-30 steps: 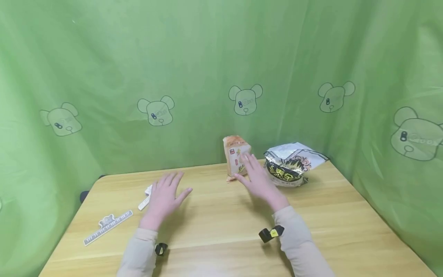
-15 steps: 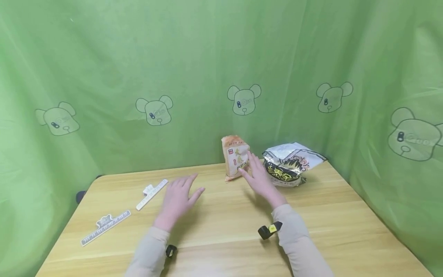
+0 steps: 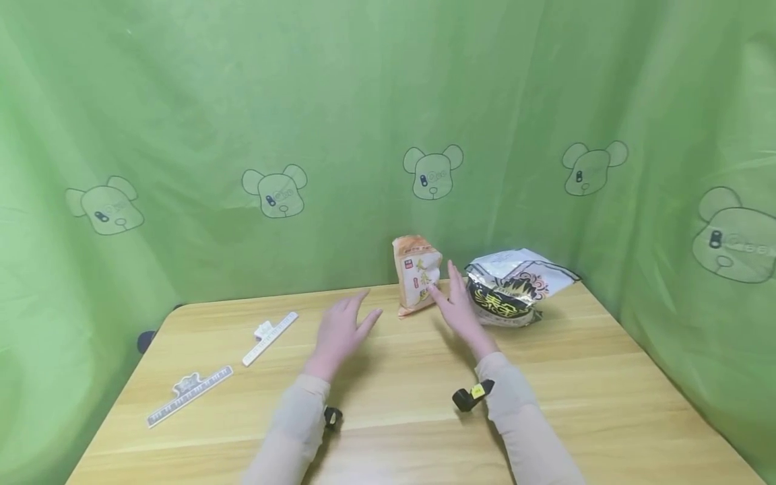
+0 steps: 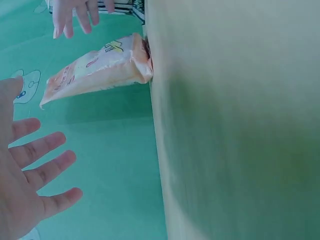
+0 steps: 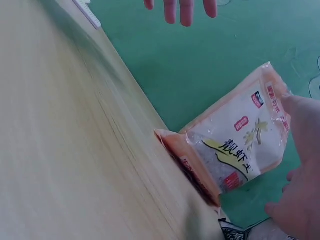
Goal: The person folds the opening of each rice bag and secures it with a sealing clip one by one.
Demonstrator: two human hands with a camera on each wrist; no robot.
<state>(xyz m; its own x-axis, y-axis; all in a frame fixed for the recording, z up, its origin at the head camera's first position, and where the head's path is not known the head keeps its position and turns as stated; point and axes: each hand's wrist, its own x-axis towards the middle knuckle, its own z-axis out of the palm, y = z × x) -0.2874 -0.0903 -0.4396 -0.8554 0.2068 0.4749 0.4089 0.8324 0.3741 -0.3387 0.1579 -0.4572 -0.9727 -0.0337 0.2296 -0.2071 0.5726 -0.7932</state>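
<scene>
An orange-and-white food packet (image 3: 417, 273) with printed characters stands upright near the table's back edge. Just right of it is my right hand (image 3: 459, 308), fingers extended and the thumb side towards the packet; whether they touch I cannot tell. My left hand (image 3: 341, 330) hovers over the table to the packet's left, apart from it, with spread fingers and nothing held. In the left wrist view, the packet (image 4: 102, 70) lies between both hands. The right wrist view shows its printed front (image 5: 240, 137) beside the right thumb.
A black, white and silver bag (image 3: 506, 289) with a folded top stands right of the right hand. Two long clips with piano-key markings, one white (image 3: 269, 339) and one grey (image 3: 190, 397), lie on the wooden table (image 3: 388, 444) at left. A green curtain (image 3: 339, 135) surrounds the table.
My left hand has moved right, away from the white clip, which is now uncovered. My right hand has shifted slightly right and turned more edge-on beside the packet. Packet and bag stay put.
</scene>
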